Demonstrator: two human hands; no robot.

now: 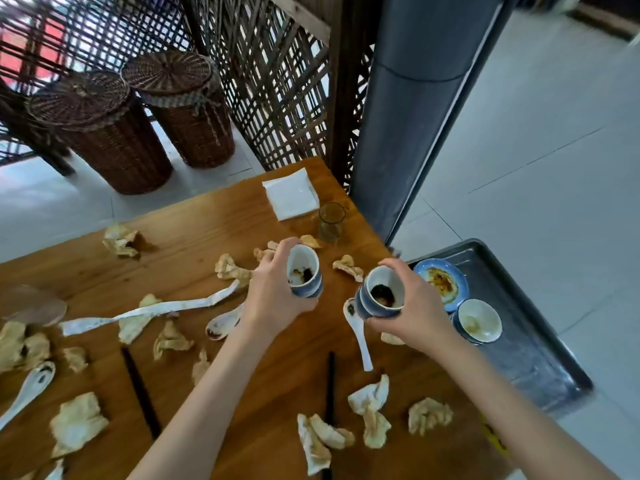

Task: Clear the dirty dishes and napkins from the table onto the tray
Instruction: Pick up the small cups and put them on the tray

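A: Starting nearest you, bottom of the frame: crumpled napkins (369, 410) are lying all over the table (194, 216), lower centre and lower left. None of them are moving yet.

B: And you're leaving the chopsticks (141, 393) too, plus a second dark stick at lower centre. Spoons?

A: Three I can count: one white spoon (358, 336) just below your right hand, one at centre, one at far left. All sitting on the wood.

B: Hands now. Your left hand (273, 299) is wrapping closed around a blue cup (304, 271) with dark residue, mid-frame.

A: Your right hand (415, 306) is clamping a second blue cup (382, 292), same dirt inside, near the table's right edge.

B: So you're carrying both toward the tray (540, 362), I'd guess. Tray's at right of the frame, off the table edge.

A: It's already holding a blue dish (440, 278) and a white bowl (479, 322), side by side. That's all that's done.

B: Farther up, a small glass (331, 221) and a clean folded napkin stack (291, 197) are waiting at upper centre.

A: Early stage, I'd say: most stuff is remaining on the table.
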